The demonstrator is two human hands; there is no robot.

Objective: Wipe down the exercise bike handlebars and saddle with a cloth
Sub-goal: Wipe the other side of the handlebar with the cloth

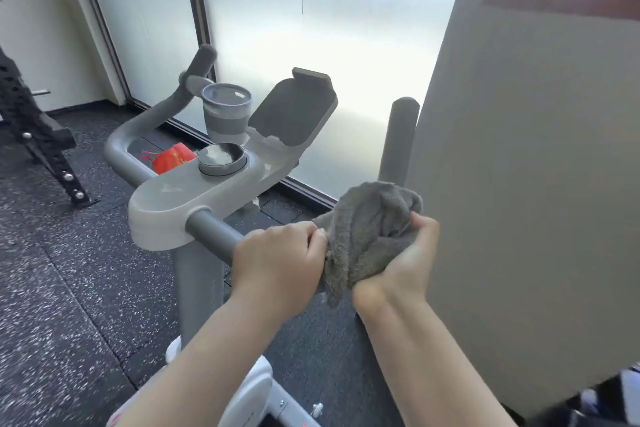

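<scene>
Cloth: grey fluffy cloth (369, 229) bunched around the right-hand bend of the exercise bike handlebars (214, 230), gripped from both sides by two bare hands.
Left hand: left hand (280, 262) sits on the near bar just left of the cloth, fingers curled, fingertips pinching the cloth's left edge; whether the palm also closes round the bar under it cannot be told.
Right hand: right hand (405, 260) clutches the cloth's right side from below, fingers curled deep into its folds, thumb pressed on the top edge.
Handlebar: dark grey bar runs from the pale console housing (194, 194) down to the grip, disappearing under the left hand and the cloth; an upright grey handle end (398, 139) rises just above and behind the bunched cloth.
Beyond the grip: round dial (221, 159) on top of the console, a grey lidded cup (227, 114) in a holder behind it, a tilted grey tablet rest (294, 111) to the cup's right.
Far side: left handlebar arm (152, 118) curves up and away, well apart from both hands; a red object (171, 158) lies on the floor seen through its loop.
Below the grip: grey bike post (199, 288) and white frame parts (252, 388) between the forearms.
Surroundings: speckled black rubber floor (69, 288), frosted window (346, 45) ahead, a beige panel (536, 184) close against the right hand, a black rack (38, 135) far left.
Saddle: out of frame.
</scene>
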